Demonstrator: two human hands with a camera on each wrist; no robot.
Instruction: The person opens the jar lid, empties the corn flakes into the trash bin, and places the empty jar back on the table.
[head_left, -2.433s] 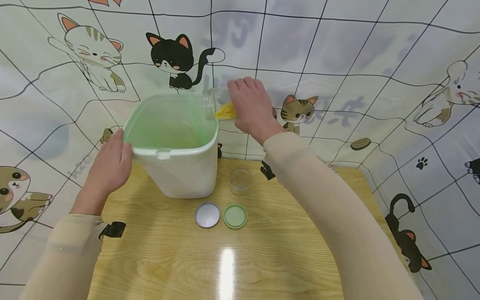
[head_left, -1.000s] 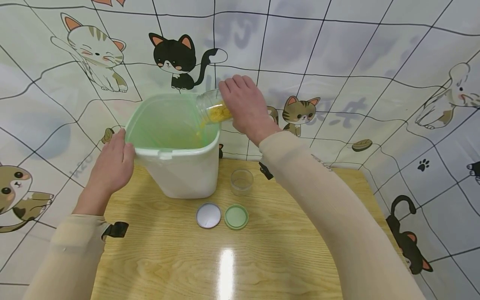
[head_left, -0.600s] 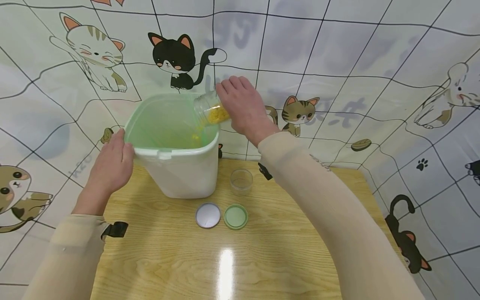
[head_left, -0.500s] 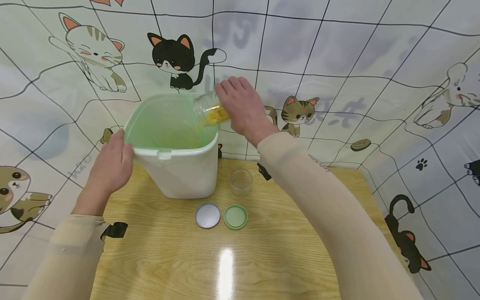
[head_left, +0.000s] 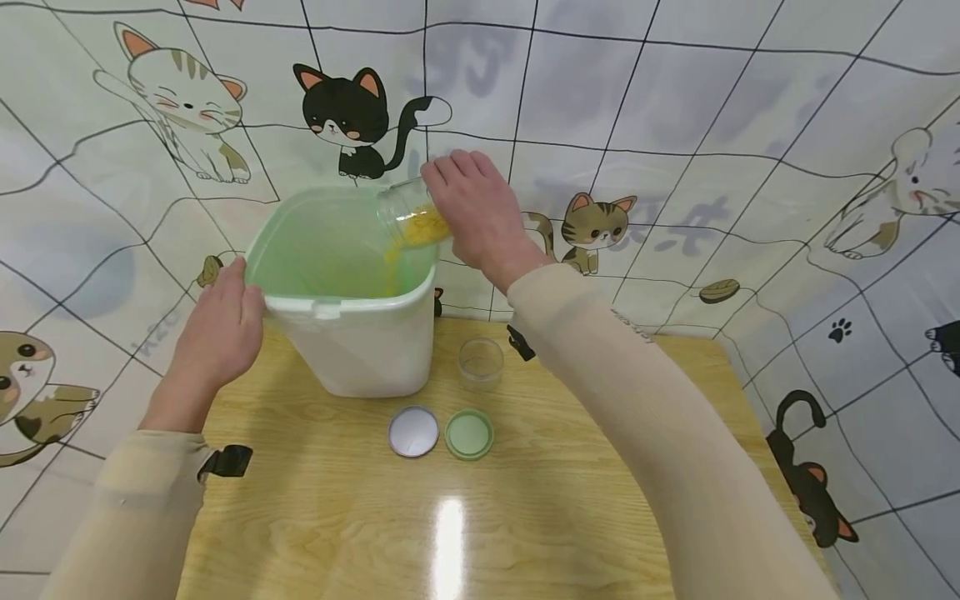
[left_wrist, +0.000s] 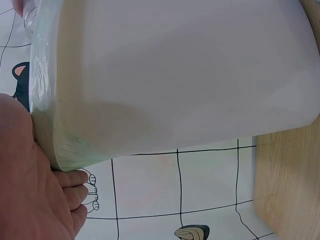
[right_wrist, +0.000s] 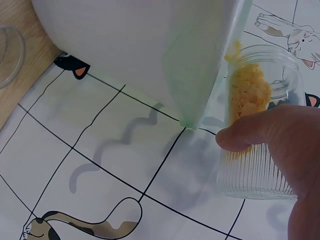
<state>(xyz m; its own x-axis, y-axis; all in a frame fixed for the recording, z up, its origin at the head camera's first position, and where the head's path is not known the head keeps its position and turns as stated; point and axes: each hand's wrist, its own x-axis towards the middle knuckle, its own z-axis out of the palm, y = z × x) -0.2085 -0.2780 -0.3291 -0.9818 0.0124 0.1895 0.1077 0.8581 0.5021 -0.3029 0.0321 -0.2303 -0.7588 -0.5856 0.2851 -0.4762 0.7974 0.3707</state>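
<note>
Ribbed glass jar (head_left: 405, 198), upper centre of frame | right hand (head_left: 477, 210) grasps it | left hand (head_left: 222, 327), unclenched, rests on bag-lined white bin (head_left: 375, 354) | change: jar tips further, yellow flakes (head_left: 426, 226) now fall binward; emptying looks under way, some remain

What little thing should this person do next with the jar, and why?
I'd probably tip the jar slightly further: yellow flakes trail from its mouth into the bin, yet plenty sit inside the jar.
</note>
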